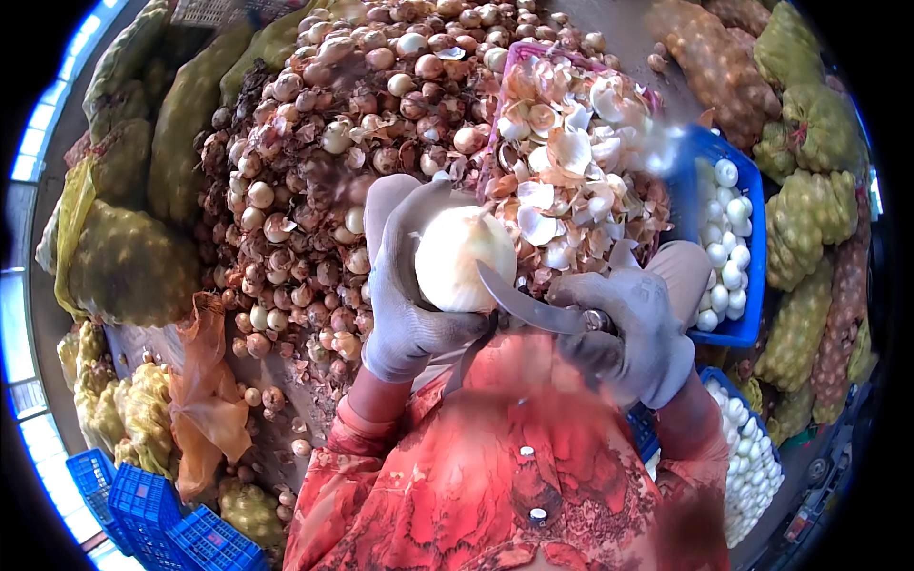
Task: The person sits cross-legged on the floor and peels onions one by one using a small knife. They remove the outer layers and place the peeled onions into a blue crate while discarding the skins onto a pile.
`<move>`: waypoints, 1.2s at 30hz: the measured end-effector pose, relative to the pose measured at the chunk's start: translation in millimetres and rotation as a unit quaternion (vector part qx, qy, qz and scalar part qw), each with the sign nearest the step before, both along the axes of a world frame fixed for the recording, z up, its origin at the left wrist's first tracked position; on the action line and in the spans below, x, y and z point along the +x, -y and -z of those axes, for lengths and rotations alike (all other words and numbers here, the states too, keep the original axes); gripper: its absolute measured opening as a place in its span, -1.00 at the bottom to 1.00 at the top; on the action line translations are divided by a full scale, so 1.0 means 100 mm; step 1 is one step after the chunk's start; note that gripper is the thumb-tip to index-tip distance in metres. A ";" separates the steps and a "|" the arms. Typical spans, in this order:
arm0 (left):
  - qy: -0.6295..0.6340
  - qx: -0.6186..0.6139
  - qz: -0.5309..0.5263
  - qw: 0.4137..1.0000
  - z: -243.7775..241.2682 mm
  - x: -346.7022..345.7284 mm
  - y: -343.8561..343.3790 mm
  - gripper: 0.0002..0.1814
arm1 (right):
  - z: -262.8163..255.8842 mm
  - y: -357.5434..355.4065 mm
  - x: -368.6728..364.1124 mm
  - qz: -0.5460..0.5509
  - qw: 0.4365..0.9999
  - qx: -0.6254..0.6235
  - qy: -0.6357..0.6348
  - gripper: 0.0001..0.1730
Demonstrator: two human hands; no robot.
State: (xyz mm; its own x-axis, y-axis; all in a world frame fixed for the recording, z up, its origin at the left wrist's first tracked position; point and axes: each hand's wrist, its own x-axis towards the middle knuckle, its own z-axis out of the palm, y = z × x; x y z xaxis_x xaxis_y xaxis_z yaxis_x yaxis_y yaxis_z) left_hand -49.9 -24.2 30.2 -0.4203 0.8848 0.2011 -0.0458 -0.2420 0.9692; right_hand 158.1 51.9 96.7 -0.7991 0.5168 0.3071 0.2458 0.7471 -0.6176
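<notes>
My left hand (410, 300), in a pale grey work glove, is wrapped around a large whitish onion (460, 257). Most of the onion's dry outer skin is off, and its pale flesh shows. In my gloved right hand (635, 328) is a knife with a curved blade (532, 305); its handle is mostly hidden by the fingers. The blade's tip lies at the lower right side of the onion. Beyond both hands stands a pink crate (493, 150) heaped with onion skins (564, 157).
A pile of unpeeled onions (307, 171) spreads ahead and left. At right, a blue crate (755, 271) holds peeled onions (728, 235); more peeled onions (746, 457) lie behind it. Filled mesh sacks (128, 264) line both sides. Several blue crates (146, 507) stand at lower left.
</notes>
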 end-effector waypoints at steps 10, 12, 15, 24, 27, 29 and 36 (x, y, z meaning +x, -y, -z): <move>0.423 -0.118 0.139 0.888 -0.21 0.45 0.08 0.14 | 0.22 -0.01 0.09 0.049 0.995 -0.062 0.060 -0.52; 0.418 -0.124 0.145 0.888 -0.12 0.48 0.09 0.13 | 0.27 -0.01 0.12 0.065 0.994 -0.046 0.076 -0.50; 0.403 -0.113 0.164 0.893 0.05 0.47 0.10 0.10 | 0.34 -0.02 0.11 0.063 0.993 -0.061 0.077 -0.49; 0.456 -0.167 0.169 0.857 0.11 0.47 0.23 0.08 | 0.53 -0.02 0.18 0.049 0.989 -0.094 0.100 -0.47; 0.442 -0.239 0.159 0.850 0.06 0.48 0.30 0.07 | 0.70 0.05 0.26 0.047 0.993 -0.077 0.075 -0.44; 0.438 -0.247 0.194 0.842 0.14 0.45 0.37 0.08 | 0.75 -0.09 0.29 -0.018 0.997 -0.062 0.033 -0.44; 0.387 -0.142 0.229 0.882 0.22 0.47 0.36 0.01 | 1.07 -0.04 0.41 0.080 0.917 -0.386 -0.062 -0.37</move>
